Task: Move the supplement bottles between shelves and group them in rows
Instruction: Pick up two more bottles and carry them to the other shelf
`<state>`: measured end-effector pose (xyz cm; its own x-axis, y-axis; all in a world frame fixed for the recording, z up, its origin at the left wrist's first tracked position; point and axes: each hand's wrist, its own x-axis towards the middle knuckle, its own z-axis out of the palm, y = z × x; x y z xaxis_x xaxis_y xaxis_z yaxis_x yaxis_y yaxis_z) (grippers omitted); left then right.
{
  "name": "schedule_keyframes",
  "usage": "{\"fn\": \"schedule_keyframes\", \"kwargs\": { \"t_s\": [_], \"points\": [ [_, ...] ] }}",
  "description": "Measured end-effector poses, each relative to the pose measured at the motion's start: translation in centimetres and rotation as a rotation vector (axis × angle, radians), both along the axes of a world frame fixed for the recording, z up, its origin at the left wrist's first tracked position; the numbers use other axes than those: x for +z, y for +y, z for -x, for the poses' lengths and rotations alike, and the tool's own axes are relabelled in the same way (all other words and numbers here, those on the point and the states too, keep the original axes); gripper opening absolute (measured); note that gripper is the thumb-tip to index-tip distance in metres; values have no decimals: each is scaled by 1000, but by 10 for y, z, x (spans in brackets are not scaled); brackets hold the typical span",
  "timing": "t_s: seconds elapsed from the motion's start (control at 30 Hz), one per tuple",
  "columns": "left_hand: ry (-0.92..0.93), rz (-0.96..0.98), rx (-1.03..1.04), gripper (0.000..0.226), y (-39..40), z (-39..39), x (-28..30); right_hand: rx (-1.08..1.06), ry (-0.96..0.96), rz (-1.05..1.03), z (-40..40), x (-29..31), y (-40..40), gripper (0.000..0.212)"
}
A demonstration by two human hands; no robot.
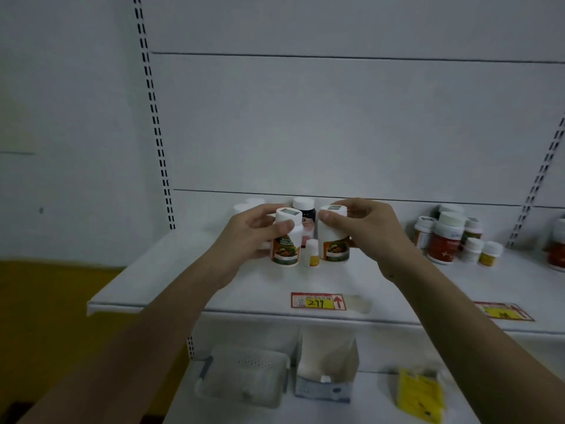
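Observation:
Two matching white supplement bottles with green-and-orange labels stand on the upper white shelf [189,280]. My left hand [247,234] grips the left bottle [287,243] around its upper part. My right hand [360,224] holds the right bottle [334,240] by its cap and shoulder. Between them stands a tiny white bottle with a yellow label [312,254]. Behind them are a dark bottle with a white cap [305,212] and white caps [244,206], partly hidden by my hands.
A cluster of several bottles [449,240] stands at the shelf's right. Price tags [319,301] lie along the front edge. On the lower shelf are a clear plastic container [244,374], an open white box [327,371] and a yellow packet [420,393].

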<state>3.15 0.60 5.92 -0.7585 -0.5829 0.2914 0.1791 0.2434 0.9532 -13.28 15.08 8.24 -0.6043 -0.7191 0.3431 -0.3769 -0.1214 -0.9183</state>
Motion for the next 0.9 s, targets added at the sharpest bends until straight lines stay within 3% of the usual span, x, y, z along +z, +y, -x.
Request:
{"fn": "schedule_keyframes", "kwargs": {
  "t_s": [0.43, 0.8, 0.9],
  "points": [
    [19, -65, -229, 34, 122, 10, 4, -234, 26, 19, -28, 10, 139, 27],
    [5, 17, -370, 43, 295, 113, 16, -342, 27, 41, 54, 18, 329, 26],
    [-24, -9, -397, 29, 351, 152, 13, -343, -1, 54, 83, 17, 391, 30]
  ]
}}
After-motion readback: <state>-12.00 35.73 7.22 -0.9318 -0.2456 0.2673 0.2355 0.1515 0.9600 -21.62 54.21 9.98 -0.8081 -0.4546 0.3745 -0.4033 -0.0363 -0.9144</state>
